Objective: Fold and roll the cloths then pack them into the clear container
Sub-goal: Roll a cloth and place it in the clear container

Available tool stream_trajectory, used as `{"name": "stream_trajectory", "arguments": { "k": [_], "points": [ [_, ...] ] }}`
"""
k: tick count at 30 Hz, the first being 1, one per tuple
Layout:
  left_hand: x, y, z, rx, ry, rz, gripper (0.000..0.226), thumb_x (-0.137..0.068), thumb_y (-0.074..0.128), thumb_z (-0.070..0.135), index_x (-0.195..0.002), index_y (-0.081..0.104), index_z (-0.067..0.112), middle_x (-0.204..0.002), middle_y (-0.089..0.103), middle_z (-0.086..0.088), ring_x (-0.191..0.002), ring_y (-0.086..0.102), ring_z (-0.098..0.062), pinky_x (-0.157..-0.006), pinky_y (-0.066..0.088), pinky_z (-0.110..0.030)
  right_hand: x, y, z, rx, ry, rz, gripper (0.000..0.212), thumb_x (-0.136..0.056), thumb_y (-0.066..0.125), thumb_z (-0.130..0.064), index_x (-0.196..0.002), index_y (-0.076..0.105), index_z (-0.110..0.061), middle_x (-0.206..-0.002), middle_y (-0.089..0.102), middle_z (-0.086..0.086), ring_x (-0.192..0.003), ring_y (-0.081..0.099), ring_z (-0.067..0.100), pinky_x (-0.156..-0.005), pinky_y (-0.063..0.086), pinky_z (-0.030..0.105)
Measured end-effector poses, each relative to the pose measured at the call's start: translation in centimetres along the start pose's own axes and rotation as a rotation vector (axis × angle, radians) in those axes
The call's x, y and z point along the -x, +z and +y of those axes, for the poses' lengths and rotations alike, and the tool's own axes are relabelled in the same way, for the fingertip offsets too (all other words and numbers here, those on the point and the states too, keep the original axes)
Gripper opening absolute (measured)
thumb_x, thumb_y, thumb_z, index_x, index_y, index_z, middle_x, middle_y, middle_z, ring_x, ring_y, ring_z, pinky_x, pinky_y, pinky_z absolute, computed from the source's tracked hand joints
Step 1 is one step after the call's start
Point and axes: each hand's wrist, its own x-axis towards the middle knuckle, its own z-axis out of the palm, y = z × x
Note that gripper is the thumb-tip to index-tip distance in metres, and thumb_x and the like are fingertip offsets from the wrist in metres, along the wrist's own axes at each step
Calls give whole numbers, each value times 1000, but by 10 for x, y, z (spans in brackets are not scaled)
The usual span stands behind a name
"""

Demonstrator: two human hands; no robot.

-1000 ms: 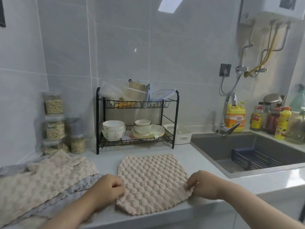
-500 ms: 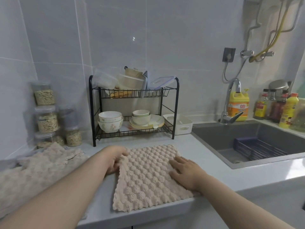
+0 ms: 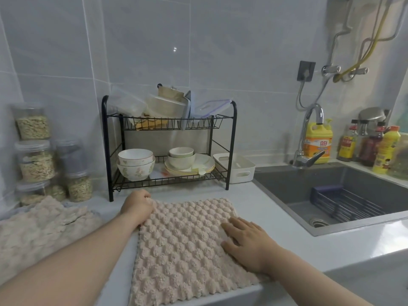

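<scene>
As seen from the head camera, shows a beige cloth (image 3: 187, 250) spread flat on the table (image 3: 276, 217), reaching the near edge. Left grip (image 3: 138, 206) at the cloth's far left corner, fingers curled and clamped on that corner. Right grip (image 3: 245, 241) palm-down on the cloth's right part, fingers straight and slightly apart, pressing and holding nothing. To the left, on the table, a pile (image 3: 39, 230) of more cloths, apart from the spread one. At the far side, a black rack (image 3: 231, 140) with bowls (image 3: 135, 164) on the lower shelf and clear containers (image 3: 130, 107) on the upper. Far left, stacked jars (image 3: 35, 151) against the wall. To the right, a sink (image 3: 287, 186) with a tap (image 3: 309, 133), bottles (image 3: 386, 149) beyond it.
</scene>
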Motion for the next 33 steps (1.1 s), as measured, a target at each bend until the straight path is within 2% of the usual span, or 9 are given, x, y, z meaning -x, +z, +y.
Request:
{"name": "stream_trajectory", "arguments": {
  "k": [3, 6, 8, 12, 18, 22, 29, 31, 33],
  "points": [
    [-3, 7, -17, -81, 158, -7, 35, -90, 63, 16, -124, 57, 13, -121, 61, -10, -109, 56, -27, -86, 44, -31, -5, -6, 1, 30, 0, -61, 60, -92, 28, -63, -145, 31, -35, -149, 35, -9, -139, 30, 16, -114, 22, 37],
    [-12, 14, -22, -50, 142, 14, 43, -92, 61, 21, -132, 50, 13, -121, 59, -12, -108, 56, -26, -84, 43, -31, -23, -19, 5, 54, 54, -73, 51, -90, 31, -65, -124, 54, -34, -129, 51, -6, -118, 48, 21, -104, 35, 38],
    [-17, 14, -23, 4, 119, 39, 43, -94, 57, 25, -134, 50, 10, -117, 59, -11, -105, 56, -26, -82, 41, -30, -47, -26, 11, 16, 113, -3, 42, -95, 34, -52, -116, 61, -27, -122, 54, -2, -110, 52, 24, -96, 40, 37],
    [-27, 16, -28, 21, 121, 58, 37, -97, 50, 25, -129, 56, 7, -128, 59, -14, -115, 55, -30, -90, 42, -35, -100, -23, 28, -108, 249, 44, 38, -99, 39, -23, -132, 54, -13, -136, 52, 7, -123, 50, 28, -101, 43, 38],
    [-34, 17, -32, 121, 117, 57, 8, -90, 60, 13, -92, 68, 15, -96, 68, -5, -94, 62, -25, -84, 46, -33, -143, -12, 28, -39, 291, -19, 33, -97, 36, -18, -121, 55, -7, -127, 52, 17, -114, 52, 35, -92, 43, 36],
    [-32, 18, -32, 182, 127, 78, 7, -89, 64, 11, -87, 68, 17, -89, 66, 0, -87, 61, -20, -79, 43, -30, -150, -17, 22, -207, 358, 42, 30, -89, 46, -8, -112, 65, -3, -115, 61, 13, -105, 58, 30, -84, 52, 34],
    [-23, 12, -31, 231, 175, 171, 9, -89, 64, 13, -85, 71, 16, -88, 66, 1, -85, 60, -18, -72, 41, -29, -133, -31, 30, -563, 431, 320, 18, -83, 51, -1, -79, 63, -14, -74, 60, 3, -67, 56, 22, -51, 44, 26],
    [-16, 9, -26, 212, 195, 209, 10, -90, 62, 15, -86, 71, 16, -89, 67, 0, -84, 61, -19, -71, 43, -30, -123, -37, 32, -727, 467, 365, 15, -83, 56, 1, -78, 64, -11, -70, 63, 7, -62, 58, 23, -54, 55, 32],
    [-6, 4, -16, 292, 170, 210, 11, -91, 61, 14, -85, 69, 16, -83, 68, -2, -79, 64, -21, -68, 51, -33, -112, -44, 34, -849, 476, 394, 12, -82, 62, 4, -80, 66, -7, -74, 68, 13, -66, 66, 28, -68, 62, 43]
  ]
}}
